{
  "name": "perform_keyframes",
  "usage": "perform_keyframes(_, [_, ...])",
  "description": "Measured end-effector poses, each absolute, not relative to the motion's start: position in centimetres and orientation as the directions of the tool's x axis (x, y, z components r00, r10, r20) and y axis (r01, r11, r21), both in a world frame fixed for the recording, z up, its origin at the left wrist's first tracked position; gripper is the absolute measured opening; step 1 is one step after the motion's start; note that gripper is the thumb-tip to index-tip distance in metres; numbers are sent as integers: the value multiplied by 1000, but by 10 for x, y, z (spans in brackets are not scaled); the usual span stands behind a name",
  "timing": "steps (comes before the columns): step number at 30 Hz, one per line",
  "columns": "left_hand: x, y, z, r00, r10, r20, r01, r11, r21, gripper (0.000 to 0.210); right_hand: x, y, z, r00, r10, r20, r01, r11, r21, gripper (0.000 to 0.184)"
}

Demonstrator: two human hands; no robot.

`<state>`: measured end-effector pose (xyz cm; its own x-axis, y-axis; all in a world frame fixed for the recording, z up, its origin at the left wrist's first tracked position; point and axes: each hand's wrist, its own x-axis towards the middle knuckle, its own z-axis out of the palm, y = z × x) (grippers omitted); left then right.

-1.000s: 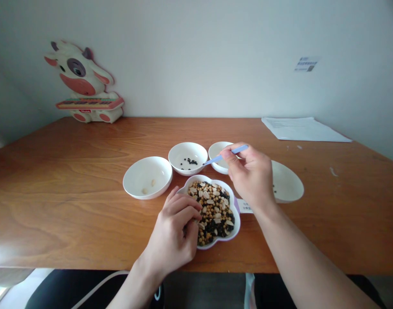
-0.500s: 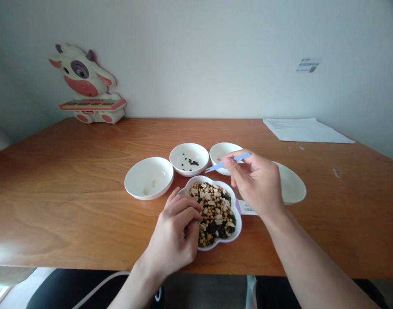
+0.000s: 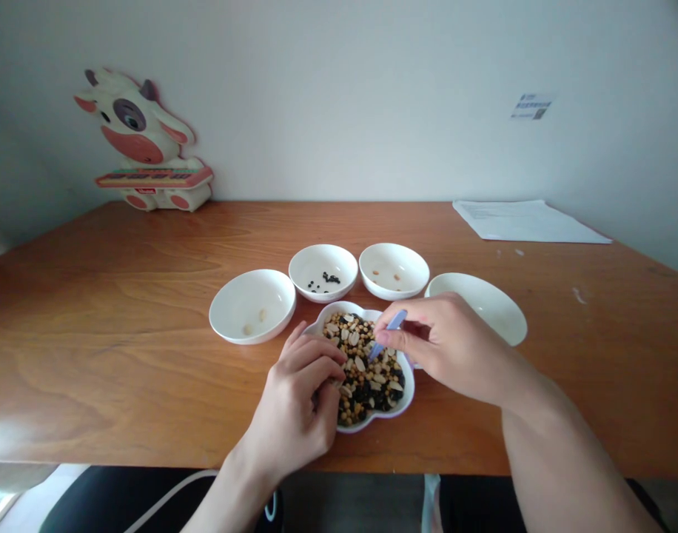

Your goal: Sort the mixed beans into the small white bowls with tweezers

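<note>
My right hand [image 3: 436, 340] pinches a pair of light purple tweezers [image 3: 395, 320], tips down among the mixed beans and nuts [image 3: 364, 370]. The mix shows pale peanut halves, small yellow grains and black beans. It fills a white flower-shaped dish [image 3: 410, 400] near the table's front edge. Curled over the dish's left rim is my left hand [image 3: 303, 392], its fingers closed on that side and partly hiding it. Behind the dish stand a bowl with several black beans [image 3: 323, 252] and a bowl with a few small brownish pieces [image 3: 394, 255].
At the left, a white bowl [image 3: 233, 303] holds two pale pieces. Another white bowl [image 3: 477, 296] stands at the right, partly behind my right hand. Farther back on the wooden table [image 3: 122, 333] are a cow toy with a keyboard [image 3: 144, 148] and some papers [image 3: 531, 222].
My right hand has brought the tweezers down from near the back right bowl into the mix. That bowl shows fully now. My left hand stays on the dish.
</note>
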<state>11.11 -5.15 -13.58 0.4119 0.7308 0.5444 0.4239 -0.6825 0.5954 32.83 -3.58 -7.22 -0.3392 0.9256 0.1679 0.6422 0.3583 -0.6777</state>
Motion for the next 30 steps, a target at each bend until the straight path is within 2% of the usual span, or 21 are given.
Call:
perform_keyframes(8, [111, -52, -134, 405, 734, 544, 432, -679, 594, 23, 365, -37, -68, -168, 953, 253, 684, 297, -666, 21])
perform_keyframes(14, [111, -51, -136, 412, 732, 542, 432, -681, 591, 24, 345, -43, -69, -317, 941, 119, 680, 313, -663, 13])
perform_keyframes(18, [110, -52, -136, 414, 733, 539, 430, -680, 594, 23, 336, -43, -67, -301, 934, 193, 594, 342, -728, 12])
perform_keyframes(24, [110, -52, -135, 417, 734, 536, 425, -679, 599, 22, 342, -40, -67, -254, 943, 217, 691, 334, -642, 13])
perform_keyframes(30, [110, -52, -136, 423, 732, 534, 424, -681, 597, 23, 341, -40, -66, -252, 942, 222, 693, 336, -637, 14])
